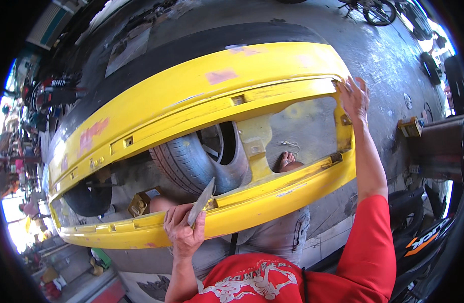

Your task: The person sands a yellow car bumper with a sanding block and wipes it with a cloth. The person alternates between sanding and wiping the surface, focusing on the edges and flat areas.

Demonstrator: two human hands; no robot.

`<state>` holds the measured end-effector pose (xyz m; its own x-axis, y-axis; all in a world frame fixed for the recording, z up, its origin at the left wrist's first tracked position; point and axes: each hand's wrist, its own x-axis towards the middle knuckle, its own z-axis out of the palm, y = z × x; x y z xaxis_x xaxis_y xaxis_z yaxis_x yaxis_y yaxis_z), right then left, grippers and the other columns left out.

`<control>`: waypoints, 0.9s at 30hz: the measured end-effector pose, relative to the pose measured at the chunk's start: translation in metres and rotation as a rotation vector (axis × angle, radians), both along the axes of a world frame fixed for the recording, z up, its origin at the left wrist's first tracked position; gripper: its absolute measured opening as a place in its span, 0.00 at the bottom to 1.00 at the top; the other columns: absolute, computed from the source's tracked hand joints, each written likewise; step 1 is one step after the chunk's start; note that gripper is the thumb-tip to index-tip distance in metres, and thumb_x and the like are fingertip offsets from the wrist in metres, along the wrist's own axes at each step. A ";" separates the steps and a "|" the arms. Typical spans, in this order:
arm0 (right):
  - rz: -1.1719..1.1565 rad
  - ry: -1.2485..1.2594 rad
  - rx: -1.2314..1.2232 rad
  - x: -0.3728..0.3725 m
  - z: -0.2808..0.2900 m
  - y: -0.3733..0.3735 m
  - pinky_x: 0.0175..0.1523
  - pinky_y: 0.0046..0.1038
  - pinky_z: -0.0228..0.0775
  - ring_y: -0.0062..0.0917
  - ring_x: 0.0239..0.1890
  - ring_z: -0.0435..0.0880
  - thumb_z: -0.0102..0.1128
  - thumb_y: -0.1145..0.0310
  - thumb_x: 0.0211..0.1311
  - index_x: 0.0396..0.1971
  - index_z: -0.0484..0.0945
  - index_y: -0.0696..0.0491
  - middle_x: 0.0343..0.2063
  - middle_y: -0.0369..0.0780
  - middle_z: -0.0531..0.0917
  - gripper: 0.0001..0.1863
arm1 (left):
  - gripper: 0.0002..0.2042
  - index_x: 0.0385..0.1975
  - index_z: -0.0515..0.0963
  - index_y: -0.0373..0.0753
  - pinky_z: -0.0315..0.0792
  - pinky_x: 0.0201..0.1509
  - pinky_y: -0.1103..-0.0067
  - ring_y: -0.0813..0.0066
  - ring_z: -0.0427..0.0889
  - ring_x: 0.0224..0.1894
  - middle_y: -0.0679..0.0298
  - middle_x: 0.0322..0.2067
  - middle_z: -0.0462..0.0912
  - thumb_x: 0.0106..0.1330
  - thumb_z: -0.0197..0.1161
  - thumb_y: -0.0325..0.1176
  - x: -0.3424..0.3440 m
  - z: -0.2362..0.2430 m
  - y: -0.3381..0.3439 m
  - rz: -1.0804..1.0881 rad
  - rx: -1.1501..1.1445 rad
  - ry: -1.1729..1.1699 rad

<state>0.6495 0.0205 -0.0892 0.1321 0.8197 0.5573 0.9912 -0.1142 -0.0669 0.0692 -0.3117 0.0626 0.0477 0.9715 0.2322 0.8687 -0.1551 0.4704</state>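
A long yellow car bumper (277,59) lies across in front of me, its hollow inner side toward me. Pinkish patches and scuffs mark its far face. My left hand (184,230) is closed round a thin, flat grey piece (203,199) with a pointed end, held upright at the bumper's near edge; its exact kind is not clear. At the bumper's right corner, my right hand (354,100) grips the edge with fingers over it. Through the bumper's opening shows a tyre on a wheel (186,160), under the bumper.
A small yellow-brown box (140,203) stands on the floor left of the tyre. My bare foot (286,160) shows through the opening. A dark motorcycle (419,237) is close at my right. Another motorcycle (52,93) and clutter stand at the left.
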 end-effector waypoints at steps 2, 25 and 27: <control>-0.056 0.167 -0.176 -0.002 0.006 -0.009 0.72 0.44 0.76 0.47 0.67 0.83 0.61 0.50 0.83 0.62 0.91 0.46 0.66 0.46 0.86 0.22 | 0.08 0.39 0.92 0.38 0.79 0.49 0.60 0.57 0.87 0.42 0.64 0.40 0.89 0.73 0.73 0.36 -0.002 0.002 0.002 -0.023 0.010 0.010; 0.623 0.144 -0.027 -0.220 0.055 -0.027 0.65 0.42 0.79 0.31 0.59 0.89 0.68 0.56 0.79 0.42 0.94 0.46 0.53 0.34 0.92 0.12 | 0.08 0.42 0.91 0.37 0.78 0.49 0.59 0.53 0.86 0.41 0.60 0.41 0.88 0.73 0.74 0.35 0.000 0.003 0.004 -0.061 -0.008 -0.011; 0.489 0.087 -0.070 -0.185 0.056 -0.021 0.64 0.40 0.82 0.33 0.58 0.91 0.65 0.52 0.82 0.47 0.95 0.46 0.54 0.34 0.92 0.16 | 0.09 0.41 0.91 0.37 0.78 0.49 0.58 0.53 0.86 0.41 0.60 0.41 0.88 0.73 0.74 0.36 0.000 0.000 0.003 -0.034 0.004 0.002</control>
